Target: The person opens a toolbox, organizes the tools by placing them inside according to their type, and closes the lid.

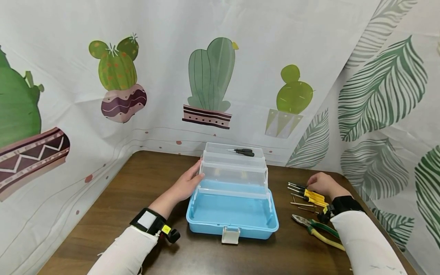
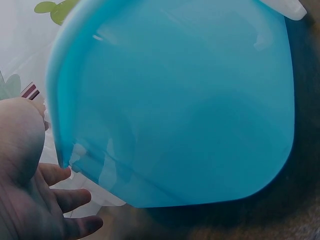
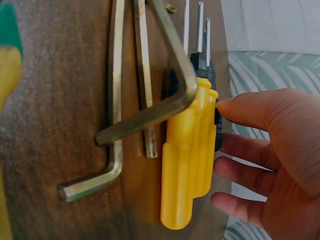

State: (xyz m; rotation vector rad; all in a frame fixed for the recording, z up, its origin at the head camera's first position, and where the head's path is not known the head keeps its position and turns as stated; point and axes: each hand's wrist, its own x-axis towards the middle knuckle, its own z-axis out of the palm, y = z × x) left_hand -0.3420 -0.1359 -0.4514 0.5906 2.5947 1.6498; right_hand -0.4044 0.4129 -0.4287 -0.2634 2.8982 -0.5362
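A light blue toolbox (image 1: 232,230) sits unlatched on the table, its clear tiered trays (image 1: 233,173) raised at the back. My left hand (image 1: 185,185) rests against the trays' left side, fingers loosely extended beside the blue wall (image 2: 175,110) in the left wrist view. Two black-handled screwdrivers (image 1: 244,152) lie in the top tray. On the right, my right hand (image 1: 323,183) pinches a black screwdriver handle (image 3: 218,131) between thumb and finger, just beyond several yellow-handled screwdrivers (image 3: 177,180). Its shaft is partly hidden by the others.
Brass-coloured hex keys (image 3: 117,75) lie beside the yellow handles. Nearer me are pliers (image 1: 319,229) with green and yellow handles. A white latch (image 1: 230,235) hangs at the toolbox front. Behind the brown table (image 1: 148,172) hangs a cactus-printed cloth (image 1: 165,76).
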